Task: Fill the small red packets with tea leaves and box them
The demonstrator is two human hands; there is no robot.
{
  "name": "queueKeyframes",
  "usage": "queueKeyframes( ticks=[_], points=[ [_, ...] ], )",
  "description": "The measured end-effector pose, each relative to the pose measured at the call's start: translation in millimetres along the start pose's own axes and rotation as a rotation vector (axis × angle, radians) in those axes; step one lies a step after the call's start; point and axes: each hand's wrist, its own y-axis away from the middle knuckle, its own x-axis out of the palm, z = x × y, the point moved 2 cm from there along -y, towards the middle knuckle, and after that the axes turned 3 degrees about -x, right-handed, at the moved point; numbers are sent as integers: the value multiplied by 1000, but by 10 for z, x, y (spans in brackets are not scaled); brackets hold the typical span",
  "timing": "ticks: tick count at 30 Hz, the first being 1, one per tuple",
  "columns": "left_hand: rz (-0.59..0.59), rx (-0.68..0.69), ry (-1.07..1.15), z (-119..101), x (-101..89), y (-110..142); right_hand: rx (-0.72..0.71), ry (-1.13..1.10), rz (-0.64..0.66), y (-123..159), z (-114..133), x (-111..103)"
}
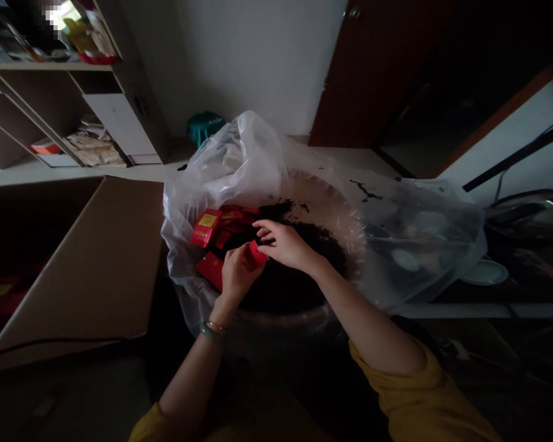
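Note:
My left hand is closed around a small red packet, held over a round basin lined with clear plastic. At the packet's upper edge is my right hand, thumb touching or very near it, the other fingers curved and apart. Dark, loose tea-like leaves fill much of the basin below both hands. Several red packets with gold labels lie in a heap on the leaves at the left side. Whether the held packet has anything inside is hidden.
An open cardboard box stands at the left with red packets in it. Clear plastic sheeting spreads to the right, near a pale dish. Shelves, a green-covered bin and a brown door are behind.

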Motion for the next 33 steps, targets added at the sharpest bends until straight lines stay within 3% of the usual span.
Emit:
queueKeyframes(
  ticks=[5, 8, 18, 22, 27, 30, 33],
  points=[
    [-42, -38, -30, 14, 6, -14, -12, -149, -77, 49, -135, -87],
    [-60, -42, -35, 12, 4, -17, 4, -44, -144, 122, -193, -132],
    [9, 86, -84, -121, 16, 7, 27, 243, -149, 137, -93, 24],
    [9, 60, -87, -100, 4, 11, 87, 212, -50, 158, -106, 23],
    [-14, 11, -92, -151, -15, 2, 27, 287, -168, 251, -117, 1],
    [13, 3, -95, -221, -25, -4, 32, 427, -167, 257, -173, 69],
    [36, -47, -26, -207, -54, -8, 54, 432, -203, 217, -287, 72]
  ],
)
